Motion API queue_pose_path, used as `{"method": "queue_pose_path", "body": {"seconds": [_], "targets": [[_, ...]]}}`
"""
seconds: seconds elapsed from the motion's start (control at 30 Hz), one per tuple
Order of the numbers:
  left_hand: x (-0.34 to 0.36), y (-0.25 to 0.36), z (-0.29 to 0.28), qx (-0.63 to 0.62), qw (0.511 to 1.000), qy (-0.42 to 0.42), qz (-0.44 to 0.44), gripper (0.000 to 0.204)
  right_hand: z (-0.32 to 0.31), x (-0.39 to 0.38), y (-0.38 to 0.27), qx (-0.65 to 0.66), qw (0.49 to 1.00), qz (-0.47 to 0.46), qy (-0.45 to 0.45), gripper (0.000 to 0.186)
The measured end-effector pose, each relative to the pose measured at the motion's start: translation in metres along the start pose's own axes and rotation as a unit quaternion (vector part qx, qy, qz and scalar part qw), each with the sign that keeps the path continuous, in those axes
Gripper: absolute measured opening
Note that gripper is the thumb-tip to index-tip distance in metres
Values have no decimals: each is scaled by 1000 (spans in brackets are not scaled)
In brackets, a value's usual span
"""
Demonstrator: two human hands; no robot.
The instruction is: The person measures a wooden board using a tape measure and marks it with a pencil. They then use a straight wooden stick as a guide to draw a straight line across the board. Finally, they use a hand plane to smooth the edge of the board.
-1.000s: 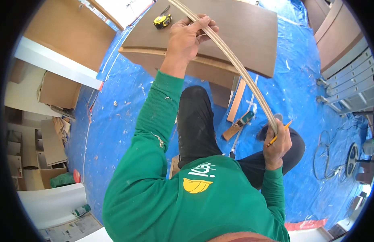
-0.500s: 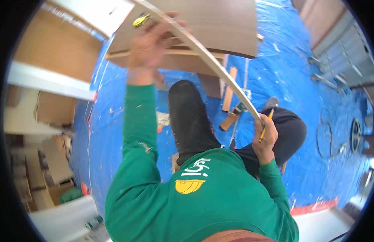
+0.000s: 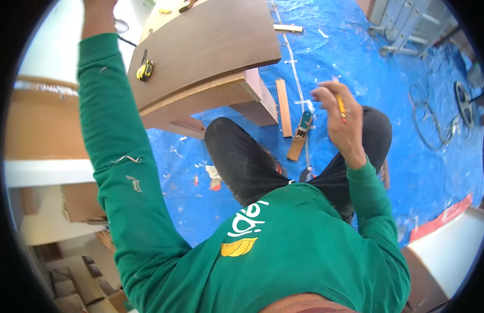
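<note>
My left hand (image 3: 98, 11) reaches to the top-left edge, its fingers cut off by the view, so its grip is hidden. My right hand (image 3: 341, 117) is raised over my bent right knee (image 3: 378, 133), fingers curled on a yellow pencil (image 3: 341, 106). A brown wooden panel (image 3: 210, 39) lies on a wooden box frame (image 3: 257, 96) ahead of me, with a yellow-black tape measure (image 3: 144, 69) on its left part. On the blue sheeting, left of my right hand, are a wooden tool with a teal top (image 3: 299, 136) and a narrow wood strip (image 3: 283, 108).
An aluminium ladder (image 3: 406, 23) stands at upper right on the blue sheeting (image 3: 424, 172), near a cable (image 3: 424, 125) and a dark reel (image 3: 463, 104). Boards and cardboard (image 3: 83, 201) line the left side. A white panel (image 3: 450, 255) is at lower right.
The long pale moulding has left my right hand and is out of view. My left arm has swung up and left; my right hand has risen with the pencil. The view has shifted.
</note>
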State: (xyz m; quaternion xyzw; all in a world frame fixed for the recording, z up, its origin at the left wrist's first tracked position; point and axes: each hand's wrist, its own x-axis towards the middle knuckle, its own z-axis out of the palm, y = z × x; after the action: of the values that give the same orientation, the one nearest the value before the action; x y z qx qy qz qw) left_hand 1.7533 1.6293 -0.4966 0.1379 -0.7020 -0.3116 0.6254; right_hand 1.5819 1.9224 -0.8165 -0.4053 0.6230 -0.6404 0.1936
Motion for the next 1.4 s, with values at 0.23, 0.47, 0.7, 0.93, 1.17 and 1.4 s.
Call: {"method": "queue_pose_path", "body": {"seconds": [0.23, 0.47, 0.7, 0.93, 1.17, 1.4], "targets": [[-47, -221, 19, 102, 964, -188, -157, 33, 60, 3, -29, 352, 921, 142, -84, 54], [-142, -235, 51, -49, 935, -165, -311, 38, 85, -11, 7, 95, 984, 106, -107, 67], [-151, -238, 64, 75, 933, -175, -305, 37, 96, -5, -15, 293, 892, 271, -214, 38], [-101, -310, 63, 399, 856, -328, -23, 42, 84, 10, -27, 274, 894, 297, -194, 26], [-82, -307, 86, 272, 859, -430, -60, 63, 75, 23, -26, 252, 898, 302, -196, 30], [-90, -318, 83, 354, 826, -437, -37, 67, 67, 41, -6, 221, 914, 266, -211, 31]]}}
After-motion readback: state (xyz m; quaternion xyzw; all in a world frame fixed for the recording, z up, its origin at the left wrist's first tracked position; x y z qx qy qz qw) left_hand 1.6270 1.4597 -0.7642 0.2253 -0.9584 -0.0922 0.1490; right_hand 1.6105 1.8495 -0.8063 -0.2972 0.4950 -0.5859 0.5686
